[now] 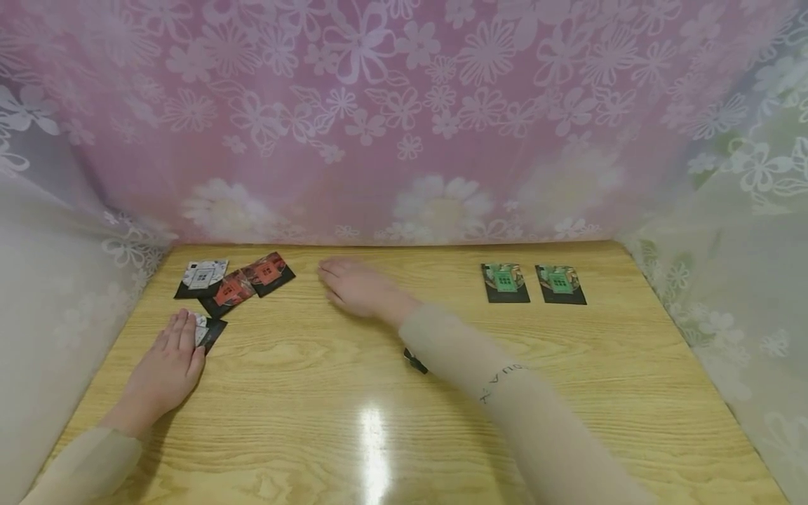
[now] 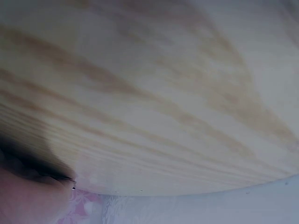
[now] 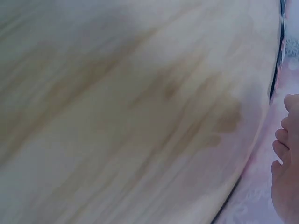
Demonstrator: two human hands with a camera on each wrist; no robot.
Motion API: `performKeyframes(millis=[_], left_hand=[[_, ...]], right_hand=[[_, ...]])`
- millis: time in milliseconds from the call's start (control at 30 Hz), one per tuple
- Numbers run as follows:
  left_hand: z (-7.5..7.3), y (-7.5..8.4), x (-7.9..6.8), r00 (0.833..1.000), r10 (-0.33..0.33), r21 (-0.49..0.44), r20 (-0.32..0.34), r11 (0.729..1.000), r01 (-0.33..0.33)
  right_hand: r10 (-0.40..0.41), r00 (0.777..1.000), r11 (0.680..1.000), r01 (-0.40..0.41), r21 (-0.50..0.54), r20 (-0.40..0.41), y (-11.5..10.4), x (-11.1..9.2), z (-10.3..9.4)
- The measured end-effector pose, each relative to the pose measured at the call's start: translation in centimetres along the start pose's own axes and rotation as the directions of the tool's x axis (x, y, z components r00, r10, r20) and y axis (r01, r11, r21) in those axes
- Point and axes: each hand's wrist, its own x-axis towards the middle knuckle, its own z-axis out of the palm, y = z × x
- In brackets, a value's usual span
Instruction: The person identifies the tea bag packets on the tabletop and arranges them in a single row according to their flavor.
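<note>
At the left, my left hand (image 1: 165, 365) rests with straight fingers on a small flat black-and-white packet (image 1: 211, 333), covering part of it. Just beyond it lie another black-and-white packet (image 1: 202, 278) and two red-and-black packets, the nearer one (image 1: 229, 292) overlapping its neighbours and the farther one (image 1: 271, 272) angled to the right. Over the back middle of the table, my right hand (image 1: 353, 286) reaches left with extended fingers, palm down, to the right of the red packets. Whatever lies under its palm is hidden. In the right wrist view its fingers (image 3: 282, 144) show at the edge.
Two green-and-black packets, one (image 1: 506, 283) beside the other (image 1: 561, 285), lie at the back right. A small dark piece (image 1: 414, 361) peeks out from behind my right sleeve (image 1: 480, 372). Flowered curtains (image 1: 404, 140) surround the wooden table (image 1: 303, 421) at the back and sides.
</note>
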Motion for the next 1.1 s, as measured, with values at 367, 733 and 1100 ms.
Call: performKeyframes(millis=[367,733,1100], left_hand=[[-0.1,0.1,-0.1,1.000,0.004,-0.001,-0.013,1.000,-0.004],[0.1,-0.2,-0.2,1.000,0.004,-0.002,-0.014,1.000,-0.004],[0.0,-0.1,0.1,1.000,-0.004,-0.010,-0.011,1.000,0.004]], right_hand=[[-0.086,0.995,0.996,0.087,-0.016,0.041,-3.7,3.2,0.4],[-0.065,0.992,0.996,0.072,-0.054,0.110,-5.3,4.8,0.2],[-0.055,0.986,0.998,0.058,-0.013,0.157,-4.9,5.4,0.5]])
